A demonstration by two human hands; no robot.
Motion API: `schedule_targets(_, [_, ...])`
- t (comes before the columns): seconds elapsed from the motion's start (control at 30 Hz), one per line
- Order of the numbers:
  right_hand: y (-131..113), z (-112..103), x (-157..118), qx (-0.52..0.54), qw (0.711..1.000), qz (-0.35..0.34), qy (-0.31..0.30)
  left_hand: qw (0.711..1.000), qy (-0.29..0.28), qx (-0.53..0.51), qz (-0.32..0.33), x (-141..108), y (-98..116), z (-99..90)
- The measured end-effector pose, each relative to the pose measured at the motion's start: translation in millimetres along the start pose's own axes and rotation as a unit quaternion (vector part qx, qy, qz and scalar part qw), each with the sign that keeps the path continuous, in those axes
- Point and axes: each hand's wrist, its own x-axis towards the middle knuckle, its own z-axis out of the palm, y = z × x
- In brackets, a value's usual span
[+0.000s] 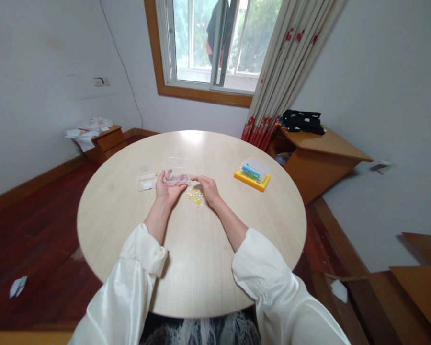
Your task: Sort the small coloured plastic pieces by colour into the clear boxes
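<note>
My left hand (168, 189) is held palm up over the table, with a clear plastic box (177, 180) resting in its fingers. The box's transparent lid (177, 162) appears raised at the back. To the right, my right hand (209, 189) is bent toward the box, its index finger stretched out to the box's right edge; whether it touches is hard to tell. Its thumb is mostly hidden, and nothing shows in its fingers. Below the box and between the hands, several small yellow and whitish pieces (195, 195) lie scattered on the table.
On the round pale table (194, 258) a second clear case (147, 183) lies left of my left hand. A yellow box with a clear cover (252, 175) and blue contents is at right. A curtain (273, 72) hangs by the window, and a wooden cabinet (312, 163) stands beyond the table.
</note>
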Motion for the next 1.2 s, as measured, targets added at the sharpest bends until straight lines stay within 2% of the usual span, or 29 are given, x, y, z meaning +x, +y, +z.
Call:
schedule_targets(0.1, [2,3,-4,-0.156,0.986,-0.055,-0.004,1.0,0.015,0.008,-0.002,1,0,1.7])
schedule_targets(0.27, [4,6,-9,-0.319,0.945,-0.067,-0.021,0.997,0.024,0.06,0.032,7,-7,1.8])
schedule_targets(0.37, [7,6,-9,-0.34,0.937,-0.072,-0.026,0.986,0.031,0.134,0.089,12,-12,-1.5])
schedule_targets(0.5, [10,5,-8,-0.344,0.935,-0.075,-0.032,0.95,0.099,0.222,0.197,17,-15,-7.7])
schedule_targets(0.57, [11,5,-8,-0.345,0.935,-0.071,-0.03,0.935,0.105,0.235,0.244,18,-14,-10.1])
schedule_targets(0.7, [12,6,-9,-0.348,0.935,-0.065,-0.021,0.923,0.092,0.258,0.272,15,-10,-12.1])
schedule_targets(0.8, [12,7,-9,-0.361,0.93,-0.062,-0.025,0.894,0.111,0.298,0.316,11,-5,-11.8])
schedule_targets(0.93, [11,7,-9,-0.379,0.923,-0.052,-0.027,0.857,0.096,0.361,0.354,-1,-2,-10.2])
schedule_targets(0.97, [10,7,-9,-0.392,0.918,-0.049,-0.033,0.835,0.091,0.404,0.361,-4,-3,-9.8])
schedule_targets(1.0, [8,6,-9,-0.407,0.911,-0.047,-0.044,0.801,0.091,0.466,0.364,-7,-4,-9.5])
schedule_targets(1.03, [6,6,-10,-0.424,0.903,-0.046,-0.058,0.753,0.096,0.542,0.36,-10,-4,-9.2])
schedule_targets(1.13, [1,5,-10,-0.464,0.879,-0.049,-0.103,0.575,0.127,0.74,0.325,-17,-6,-9.4])
schedule_targets(1.17, [1,5,-11,-0.471,0.873,-0.052,-0.113,0.529,0.142,0.774,0.317,-18,-6,-10.1])
schedule_targets(1.2, [0,5,-11,-0.475,0.871,-0.055,-0.117,0.496,0.158,0.793,0.316,-18,-6,-11.2])
